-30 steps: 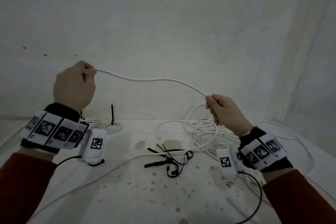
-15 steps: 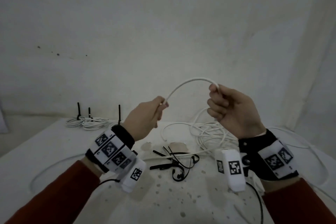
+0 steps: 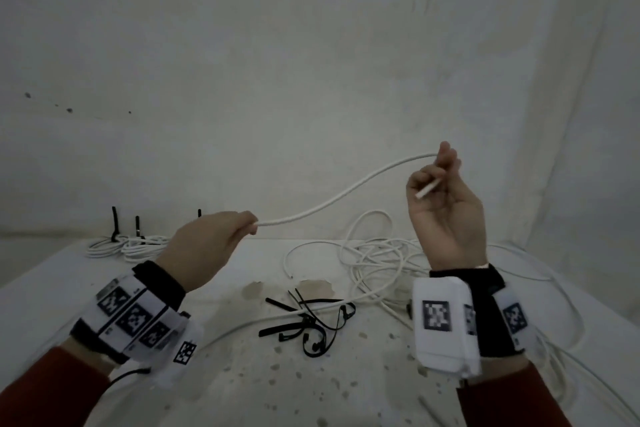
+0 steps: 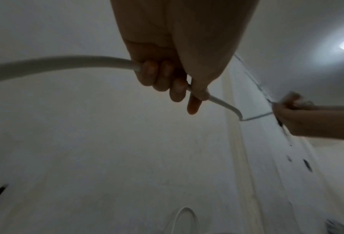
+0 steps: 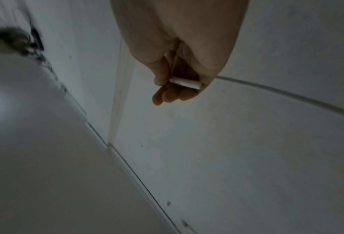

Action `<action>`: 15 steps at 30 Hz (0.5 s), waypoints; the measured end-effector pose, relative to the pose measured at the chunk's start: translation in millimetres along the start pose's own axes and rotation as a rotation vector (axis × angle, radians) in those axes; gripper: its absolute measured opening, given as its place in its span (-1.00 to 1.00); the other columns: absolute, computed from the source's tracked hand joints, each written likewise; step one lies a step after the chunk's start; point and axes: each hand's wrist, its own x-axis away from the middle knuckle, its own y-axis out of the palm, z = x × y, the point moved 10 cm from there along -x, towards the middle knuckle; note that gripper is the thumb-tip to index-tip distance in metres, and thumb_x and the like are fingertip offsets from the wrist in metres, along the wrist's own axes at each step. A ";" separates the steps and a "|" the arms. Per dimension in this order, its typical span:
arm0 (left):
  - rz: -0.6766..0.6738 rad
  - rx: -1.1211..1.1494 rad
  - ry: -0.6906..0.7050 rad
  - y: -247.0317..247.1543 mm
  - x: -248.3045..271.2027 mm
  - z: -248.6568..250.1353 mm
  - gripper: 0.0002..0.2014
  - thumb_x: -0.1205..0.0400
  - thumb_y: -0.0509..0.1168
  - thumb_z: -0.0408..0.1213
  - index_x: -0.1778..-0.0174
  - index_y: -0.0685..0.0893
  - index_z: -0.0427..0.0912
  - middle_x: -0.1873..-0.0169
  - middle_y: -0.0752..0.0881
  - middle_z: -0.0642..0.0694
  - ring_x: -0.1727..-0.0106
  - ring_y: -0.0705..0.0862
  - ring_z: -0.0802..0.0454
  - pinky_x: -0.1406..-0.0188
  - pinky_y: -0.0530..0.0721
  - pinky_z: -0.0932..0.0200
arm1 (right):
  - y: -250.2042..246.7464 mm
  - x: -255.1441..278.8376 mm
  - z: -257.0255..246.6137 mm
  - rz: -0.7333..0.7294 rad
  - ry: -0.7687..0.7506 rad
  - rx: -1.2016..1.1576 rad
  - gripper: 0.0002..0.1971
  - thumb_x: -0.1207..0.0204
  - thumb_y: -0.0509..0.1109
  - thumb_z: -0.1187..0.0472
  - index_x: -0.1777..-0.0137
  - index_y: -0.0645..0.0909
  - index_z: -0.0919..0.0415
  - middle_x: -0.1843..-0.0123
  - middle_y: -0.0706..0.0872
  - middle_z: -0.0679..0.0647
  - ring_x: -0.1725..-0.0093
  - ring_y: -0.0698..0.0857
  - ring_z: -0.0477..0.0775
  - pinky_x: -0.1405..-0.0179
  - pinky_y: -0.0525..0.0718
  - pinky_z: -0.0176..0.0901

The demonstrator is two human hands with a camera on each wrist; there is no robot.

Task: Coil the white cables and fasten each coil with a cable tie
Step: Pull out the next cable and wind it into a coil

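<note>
A white cable [image 3: 346, 192] spans the air between both hands above the table. My right hand [image 3: 445, 204] is raised, palm toward me, and pinches the cable close to its cut end [image 3: 427, 190], which pokes out over the palm; the right wrist view shows the same cable end [image 5: 185, 82] between thumb and fingers. My left hand [image 3: 207, 246], lower and to the left, grips the cable [image 4: 63, 63] in curled fingers. From it the cable runs down onto the table [image 3: 221, 388]. A loose tangle of white cable [image 3: 377, 256] lies behind.
Several black cable ties [image 3: 308, 319] lie in a heap mid-table. Tied white coils [image 3: 128, 244] with upright black tie tails rest at the far left. More cable loops [image 3: 554, 322] trail along the right edge. A white wall stands behind.
The hands have moved apart again after coming close. My right hand rose and turned palm toward me, with the cable end now showing. My left hand dropped and slid leftward along the cable.
</note>
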 end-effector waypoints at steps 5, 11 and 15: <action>0.001 -0.338 0.285 -6.9 -3.2 62.6 -0.70 -0.63 0.02 -0.04 0.18 0.63 -0.02 0.50 0.52 0.05 0.53 0.50 0.01 0.56 0.16 0.24 | 28.8 3.9 25.5 -0.161 -0.212 0.675 -0.88 -0.57 0.29 0.37 -0.05 0.60 0.27 0.13 0.83 0.14 0.28 0.77 0.00 0.14 0.73 -0.22; -0.020 -0.414 0.385 -22.1 -3.0 85.5 -0.79 -0.57 0.09 -0.18 0.19 0.65 0.00 0.47 0.52 0.03 0.48 0.50 -0.02 0.49 0.18 0.21 | 37.2 26.4 89.9 -0.683 -0.256 1.737 -0.88 -0.67 0.23 0.34 -0.06 0.60 0.23 0.15 0.78 0.05 0.28 0.74 -0.01 0.21 0.67 -0.28; -0.010 -0.458 0.370 -32.2 -5.4 72.5 -0.93 -0.56 0.29 -0.27 0.17 0.66 -0.02 0.45 0.53 0.02 0.46 0.52 -0.04 0.49 0.22 0.19 | 20.4 44.6 111.3 -1.024 -0.173 2.290 -0.81 -0.72 0.15 0.17 -0.19 0.57 0.07 0.07 0.77 -0.16 0.14 0.70 -0.11 0.25 0.44 -0.51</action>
